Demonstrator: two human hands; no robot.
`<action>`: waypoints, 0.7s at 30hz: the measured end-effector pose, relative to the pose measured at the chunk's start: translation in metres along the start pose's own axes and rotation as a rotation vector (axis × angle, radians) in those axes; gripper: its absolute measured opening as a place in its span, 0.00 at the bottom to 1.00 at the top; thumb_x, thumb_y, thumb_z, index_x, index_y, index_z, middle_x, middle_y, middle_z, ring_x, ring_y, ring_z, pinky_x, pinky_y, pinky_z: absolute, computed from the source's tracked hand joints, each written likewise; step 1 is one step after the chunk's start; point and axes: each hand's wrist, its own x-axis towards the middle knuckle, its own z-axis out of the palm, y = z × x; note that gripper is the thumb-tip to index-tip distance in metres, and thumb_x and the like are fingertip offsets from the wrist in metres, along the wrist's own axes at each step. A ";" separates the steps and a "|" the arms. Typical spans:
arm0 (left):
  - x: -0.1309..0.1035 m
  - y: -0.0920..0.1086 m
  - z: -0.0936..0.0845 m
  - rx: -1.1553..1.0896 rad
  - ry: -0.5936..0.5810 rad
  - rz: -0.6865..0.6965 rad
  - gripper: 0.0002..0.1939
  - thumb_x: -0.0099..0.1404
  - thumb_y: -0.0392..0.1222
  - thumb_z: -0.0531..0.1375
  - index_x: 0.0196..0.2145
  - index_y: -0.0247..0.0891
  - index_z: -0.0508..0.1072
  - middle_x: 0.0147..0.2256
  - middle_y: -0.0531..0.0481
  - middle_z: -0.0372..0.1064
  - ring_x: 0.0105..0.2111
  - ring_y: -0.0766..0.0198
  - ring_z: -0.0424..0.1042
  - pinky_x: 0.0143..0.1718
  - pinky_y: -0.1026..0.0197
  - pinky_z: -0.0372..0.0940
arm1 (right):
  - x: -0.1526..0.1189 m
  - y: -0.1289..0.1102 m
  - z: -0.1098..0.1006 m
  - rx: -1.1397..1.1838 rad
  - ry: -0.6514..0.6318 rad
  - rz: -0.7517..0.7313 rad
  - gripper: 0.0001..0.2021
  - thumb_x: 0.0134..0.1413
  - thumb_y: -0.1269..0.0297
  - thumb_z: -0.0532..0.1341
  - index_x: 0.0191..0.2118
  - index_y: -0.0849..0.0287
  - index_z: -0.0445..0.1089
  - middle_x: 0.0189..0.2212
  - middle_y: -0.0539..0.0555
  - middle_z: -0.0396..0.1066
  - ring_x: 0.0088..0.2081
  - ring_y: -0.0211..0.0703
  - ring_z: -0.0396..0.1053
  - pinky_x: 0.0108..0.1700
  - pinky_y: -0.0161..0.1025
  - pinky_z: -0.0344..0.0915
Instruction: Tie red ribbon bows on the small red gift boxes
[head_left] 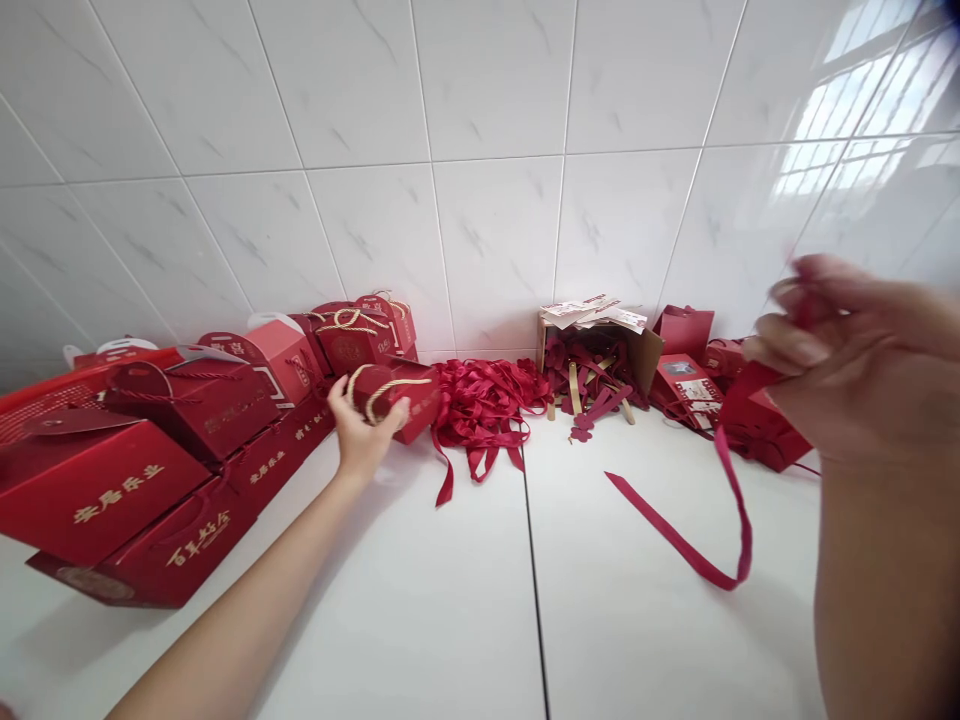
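My left hand (367, 430) is wrapped round a small red box (420, 400) with a gold cord handle, beside the heap of red ribbons (491, 395). Raised at the right, my right hand (832, 340) is closed on a red ribbon (739, 500), its fingers pinched together. The ribbon hangs below that hand and curls toward the left, its cut end pointing up at the middle right. Part of the ribbon inside the right hand is blurred and hidden.
Red gift boxes (127, 490) with gold lettering are stacked along the left, by a red basket (90, 375). An open carton (643, 360) of dark red strips stands against the tiled wall (495, 240). More red boxes (765, 425) lie at the right on the white table (435, 600).
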 end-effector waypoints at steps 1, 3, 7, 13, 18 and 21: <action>-0.009 0.013 0.005 -0.105 -0.107 0.082 0.47 0.51 0.47 0.66 0.60 0.40 0.42 0.56 0.37 0.56 0.50 0.55 0.67 0.50 0.54 0.64 | -0.002 0.001 0.008 0.082 -0.058 0.043 0.06 0.52 0.61 0.60 0.35 0.52 0.73 0.39 0.56 0.70 0.24 0.32 0.62 0.21 0.39 0.50; -0.030 0.037 0.014 -0.275 -0.331 0.165 0.50 0.50 0.47 0.67 0.61 0.42 0.39 0.54 0.37 0.57 0.49 0.53 0.68 0.48 0.52 0.66 | -0.005 0.005 0.022 0.068 -0.238 0.168 0.05 0.48 0.63 0.64 0.33 0.55 0.72 0.28 0.52 0.67 0.21 0.30 0.57 0.21 0.36 0.51; -0.073 0.062 0.021 -0.368 -0.841 0.169 0.49 0.51 0.49 0.67 0.62 0.49 0.41 0.59 0.37 0.53 0.56 0.48 0.62 0.50 0.48 0.64 | -0.010 0.016 0.037 -0.320 -0.630 0.330 0.09 0.48 0.59 0.63 0.33 0.58 0.70 0.23 0.49 0.66 0.22 0.33 0.62 0.23 0.33 0.59; -0.090 0.061 0.020 -0.375 -1.051 0.180 0.50 0.53 0.66 0.59 0.64 0.44 0.42 0.62 0.37 0.47 0.62 0.46 0.49 0.59 0.46 0.53 | -0.010 0.026 0.036 -0.552 -1.108 0.385 0.03 0.48 0.66 0.60 0.31 0.57 0.68 0.31 0.51 0.72 0.28 0.39 0.71 0.29 0.35 0.66; -0.086 0.059 0.034 -0.380 -0.825 -0.045 0.26 0.64 0.53 0.54 0.56 0.43 0.56 0.44 0.45 0.67 0.42 0.59 0.71 0.43 0.55 0.68 | -0.011 0.030 0.043 -0.533 -1.096 0.362 0.01 0.51 0.68 0.57 0.32 0.57 0.65 0.31 0.50 0.73 0.30 0.39 0.72 0.30 0.34 0.66; -0.082 0.056 0.039 -0.324 -0.609 -0.121 0.20 0.65 0.49 0.53 0.52 0.41 0.58 0.43 0.44 0.66 0.39 0.59 0.71 0.38 0.55 0.69 | -0.014 0.033 0.051 -0.508 -1.062 0.357 0.02 0.50 0.69 0.56 0.32 0.57 0.64 0.30 0.50 0.73 0.27 0.38 0.71 0.27 0.33 0.65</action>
